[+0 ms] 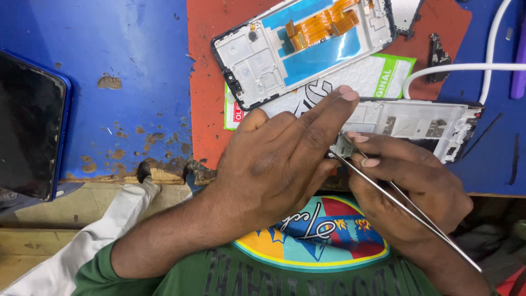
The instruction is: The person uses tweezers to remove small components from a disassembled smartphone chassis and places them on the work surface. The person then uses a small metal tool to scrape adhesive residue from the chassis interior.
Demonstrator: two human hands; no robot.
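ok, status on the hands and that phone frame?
Left hand pressed on the phone frame, steadying it. Right hand grips tweezers, tips at the frame's left end. White cable lies just above the frame; contact unclear.

- The phone frame [422,125] lies on the surface [109,55], touched by both hands.
- A second frame [304,49] lies behind it, on a packet [378,77].
- A cable [466,68] runs behind the phone frame's right end.
- A dark phone [30,126] lies far to its left.

L hand [279,159] flat, fingers extended; R hand [408,186] pinching, both hands touching.
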